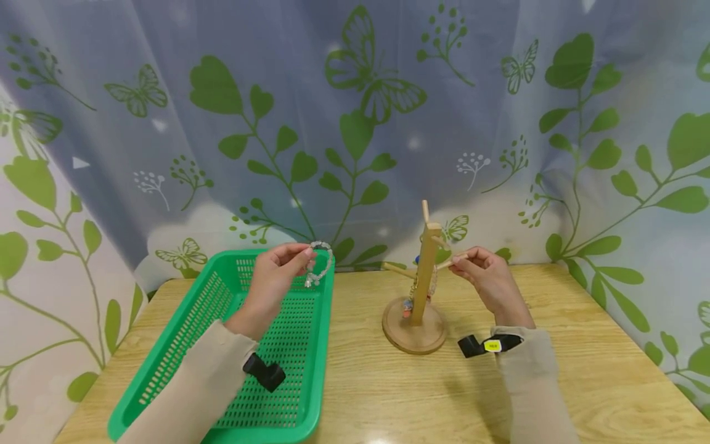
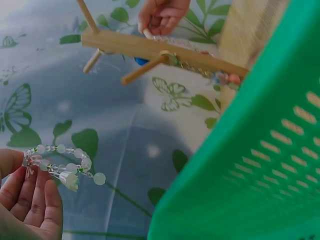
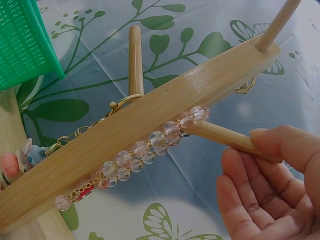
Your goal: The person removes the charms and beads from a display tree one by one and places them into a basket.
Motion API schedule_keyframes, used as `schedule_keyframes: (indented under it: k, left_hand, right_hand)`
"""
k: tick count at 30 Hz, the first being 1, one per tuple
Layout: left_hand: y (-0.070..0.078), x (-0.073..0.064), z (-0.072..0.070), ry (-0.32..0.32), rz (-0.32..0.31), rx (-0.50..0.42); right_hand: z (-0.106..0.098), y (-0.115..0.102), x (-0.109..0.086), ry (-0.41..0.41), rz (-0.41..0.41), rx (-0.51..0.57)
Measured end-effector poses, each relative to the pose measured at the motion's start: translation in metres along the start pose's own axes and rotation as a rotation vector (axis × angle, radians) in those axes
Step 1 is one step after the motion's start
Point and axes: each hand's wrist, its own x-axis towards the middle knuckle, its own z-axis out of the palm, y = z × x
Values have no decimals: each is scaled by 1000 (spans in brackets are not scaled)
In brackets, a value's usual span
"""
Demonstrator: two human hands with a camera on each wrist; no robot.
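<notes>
My left hand [image 1: 275, 277] pinches a pale beaded bracelet [image 2: 62, 159] between thumb and fingertips, above the far end of the green basket. A white flower charm [image 2: 68, 181] and a single round bead dangle from it. On the right, my right hand [image 1: 488, 274] pinches the end of one peg [image 3: 235, 140] of a wooden stand [image 1: 424, 277]. From that peg hangs a pink and clear beaded bracelet [image 3: 150, 149]. A gold chain with colourful charms [image 3: 30, 156] hangs from another peg [image 3: 135, 62] on the opposite side of the post.
The green plastic basket [image 1: 323, 370] stands on the left of the wooden table [image 1: 366, 382], with the stand's round base [image 1: 416, 336] to its right. Behind the table hangs a curtain [image 1: 388, 154] printed with leaves and butterflies.
</notes>
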Motion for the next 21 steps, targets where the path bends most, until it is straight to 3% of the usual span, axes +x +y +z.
schedule_keyframes:
  k: [14, 21]
  left_hand:
    - [-27, 11, -26, 29, -73, 129]
    - [-36, 16, -40, -16, -102, 197]
  right_hand:
    - [-2, 0, 0, -3, 1, 31]
    - [-1, 0, 0, -1, 15, 28]
